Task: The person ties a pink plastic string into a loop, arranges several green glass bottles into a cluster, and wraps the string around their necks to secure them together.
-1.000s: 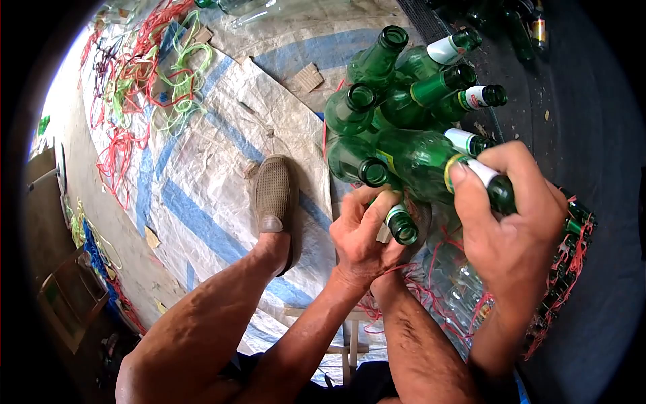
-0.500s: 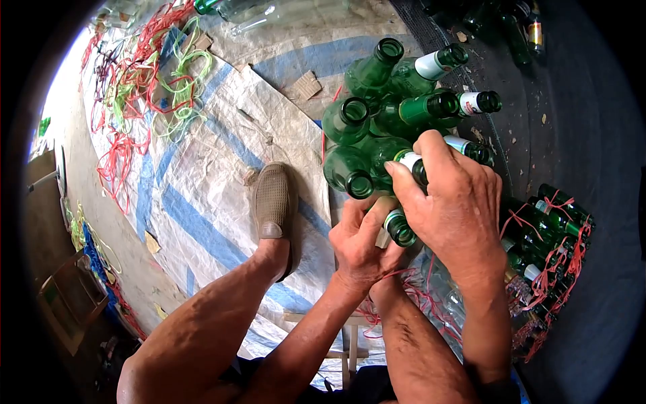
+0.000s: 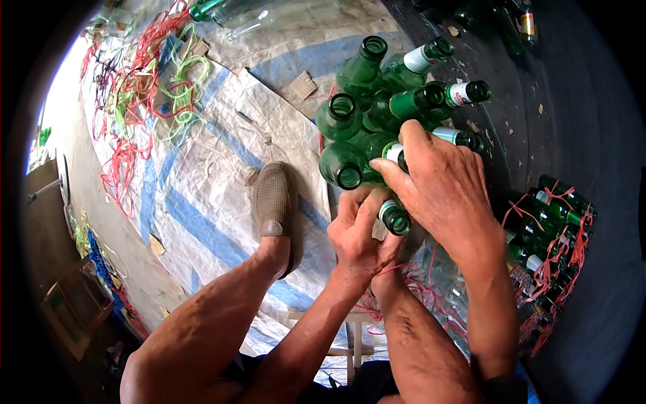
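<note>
The right hand (image 3: 447,188), which a second ago was carrying a green bottle (image 3: 390,151) in from the side, is now pressing it down among the standing cluster of bottles (image 3: 377,101), fingers wrapped over its neck. The left hand (image 3: 360,236) is gripping the neck of the nearest bottle (image 3: 393,217), steadying the group on the woven sheet (image 3: 202,195) beside the shoe (image 3: 272,202).

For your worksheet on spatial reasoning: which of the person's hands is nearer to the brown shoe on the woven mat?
Left. The left hand grips a bottle neck just right of the brown shoe; the right hand lies farther right, over the green bottles.
</note>
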`<state>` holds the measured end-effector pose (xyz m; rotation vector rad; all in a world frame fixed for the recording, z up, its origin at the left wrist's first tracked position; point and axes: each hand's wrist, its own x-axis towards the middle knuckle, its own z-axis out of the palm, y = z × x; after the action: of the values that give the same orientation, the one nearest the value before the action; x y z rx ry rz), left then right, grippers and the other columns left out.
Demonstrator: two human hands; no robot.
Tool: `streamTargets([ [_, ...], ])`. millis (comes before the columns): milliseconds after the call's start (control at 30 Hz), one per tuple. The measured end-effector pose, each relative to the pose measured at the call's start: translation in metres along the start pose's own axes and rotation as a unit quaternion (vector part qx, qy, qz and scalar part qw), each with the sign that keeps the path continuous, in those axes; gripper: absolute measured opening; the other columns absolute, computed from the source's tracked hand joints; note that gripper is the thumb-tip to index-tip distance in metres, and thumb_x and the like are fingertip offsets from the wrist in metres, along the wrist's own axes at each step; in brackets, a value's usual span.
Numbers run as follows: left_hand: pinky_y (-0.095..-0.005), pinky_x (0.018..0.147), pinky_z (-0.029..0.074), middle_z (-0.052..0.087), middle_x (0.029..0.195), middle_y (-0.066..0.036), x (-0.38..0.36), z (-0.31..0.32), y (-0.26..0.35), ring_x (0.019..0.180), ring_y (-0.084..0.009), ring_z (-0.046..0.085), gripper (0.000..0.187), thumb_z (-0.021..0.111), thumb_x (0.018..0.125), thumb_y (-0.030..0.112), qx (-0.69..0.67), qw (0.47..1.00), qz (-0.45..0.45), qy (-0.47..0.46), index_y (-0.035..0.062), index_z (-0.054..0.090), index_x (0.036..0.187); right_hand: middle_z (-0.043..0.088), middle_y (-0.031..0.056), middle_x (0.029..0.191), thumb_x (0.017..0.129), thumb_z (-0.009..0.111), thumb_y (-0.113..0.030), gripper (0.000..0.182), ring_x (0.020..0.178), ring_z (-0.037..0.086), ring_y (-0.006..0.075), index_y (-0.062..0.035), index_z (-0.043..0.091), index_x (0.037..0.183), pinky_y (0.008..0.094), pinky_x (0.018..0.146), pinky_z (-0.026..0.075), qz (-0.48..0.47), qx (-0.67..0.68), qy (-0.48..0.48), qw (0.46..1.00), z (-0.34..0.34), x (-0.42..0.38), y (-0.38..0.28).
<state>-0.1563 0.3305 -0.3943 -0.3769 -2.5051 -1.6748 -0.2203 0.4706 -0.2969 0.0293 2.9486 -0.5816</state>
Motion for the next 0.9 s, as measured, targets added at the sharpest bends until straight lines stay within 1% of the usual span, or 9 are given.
streamTargets([
  [400,-0.0279,0.057,0.049,0.061,0.105,-0.013,-0.001,-0.004,0.006,0.069,-0.0177,0.058,0.040,0.073,0.078,0.001,0.035,0.999,0.024,-0.022,0.0015,0.064,0.116,0.068,0.0187,0.074,0.091,0.073,-0.031,0.037,0.073,0.069,0.0416,-0.0019,0.050,0.098,0.0492,0.062,0.054,-0.021,-0.034,0.059,0.997,0.007,-0.016,0.004],
  [433,-0.0284,0.057,0.050,0.061,0.105,-0.014,0.000,-0.005,0.007,0.070,-0.0190,0.059,0.038,0.072,0.079,0.001,0.034,0.999,0.035,-0.021,0.0012,0.064,0.116,0.067,0.0198,0.080,0.090,0.074,-0.025,0.035,0.075,0.069,0.0408,-0.0010,0.052,0.102,0.0481,0.065,0.055,-0.013,-0.018,0.037,0.999,0.002,-0.020,0.003],
  [533,-0.0303,0.061,0.052,0.062,0.107,-0.015,0.001,-0.006,0.010,0.074,-0.0219,0.061,0.037,0.074,0.080,0.002,0.047,0.996,0.069,-0.020,0.0019,0.065,0.115,0.065,0.0218,0.088,0.089,0.074,-0.016,0.033,0.081,0.068,0.0401,-0.0002,0.052,0.108,0.0459,0.067,0.055,-0.062,-0.033,0.164,0.984,-0.009,-0.040,0.003],
  [567,-0.0307,0.064,0.052,0.063,0.108,-0.015,0.002,-0.006,0.011,0.076,-0.0220,0.061,0.035,0.075,0.081,0.003,0.058,0.995,0.085,-0.010,0.0032,0.066,0.114,0.062,0.0199,0.098,0.092,0.066,-0.008,0.017,0.085,0.068,0.0374,-0.0011,0.055,0.102,0.0458,0.070,0.056,-0.040,-0.016,0.141,0.989,-0.018,-0.051,0.004],
  [667,-0.0309,0.065,0.051,0.063,0.108,-0.013,0.000,-0.008,0.017,0.076,-0.0217,0.061,0.033,0.076,0.083,0.005,0.053,0.998,0.030,-0.033,0.0054,0.066,0.115,0.062,0.0186,0.096,0.091,0.064,-0.002,0.011,0.082,0.066,0.0384,-0.0010,0.058,0.101,0.0454,0.067,0.054,-0.028,0.144,0.200,0.969,-0.041,-0.092,-0.001],
  [733,-0.0305,0.064,0.051,0.063,0.109,-0.013,0.000,-0.008,0.018,0.076,-0.0214,0.061,0.034,0.077,0.083,0.005,0.059,0.997,0.043,-0.030,0.0057,0.066,0.116,0.062,0.0171,0.083,0.089,0.064,-0.002,0.006,0.074,0.066,0.0363,-0.0014,0.061,0.095,0.0447,0.063,0.051,0.026,0.223,0.162,0.961,-0.031,-0.120,0.006],
  [800,-0.0300,0.063,0.051,0.062,0.110,-0.013,0.001,-0.005,0.018,0.076,-0.0211,0.061,0.036,0.077,0.084,0.005,0.061,0.996,0.058,-0.026,0.0059,0.065,0.117,0.065,0.0172,0.080,0.087,0.066,-0.007,0.009,0.074,0.067,0.0341,0.0001,0.063,0.091,0.0436,0.063,0.052,0.093,0.397,0.027,0.913,0.012,-0.145,0.019],
  [867,-0.0294,0.062,0.050,0.062,0.110,-0.012,0.000,-0.004,0.015,0.075,-0.0206,0.060,0.037,0.077,0.084,0.005,0.067,0.995,0.073,-0.021,0.0061,0.064,0.118,0.067,0.0195,0.086,0.084,0.072,-0.013,0.020,0.079,0.067,0.0302,0.0021,0.066,0.096,0.0382,0.070,0.052,0.112,0.344,-0.153,0.920,0.061,-0.156,0.032],
  [900,-0.0293,0.061,0.051,0.061,0.111,-0.012,-0.001,-0.004,0.017,0.077,-0.0212,0.061,0.038,0.078,0.084,0.005,0.060,0.996,0.061,-0.028,0.0060,0.064,0.119,0.068,0.0205,0.087,0.083,0.071,-0.017,0.024,0.084,0.067,0.0351,0.0011,0.066,0.098,0.0410,0.075,0.053,0.115,0.359,-0.165,0.911,0.086,-0.161,0.034],
])
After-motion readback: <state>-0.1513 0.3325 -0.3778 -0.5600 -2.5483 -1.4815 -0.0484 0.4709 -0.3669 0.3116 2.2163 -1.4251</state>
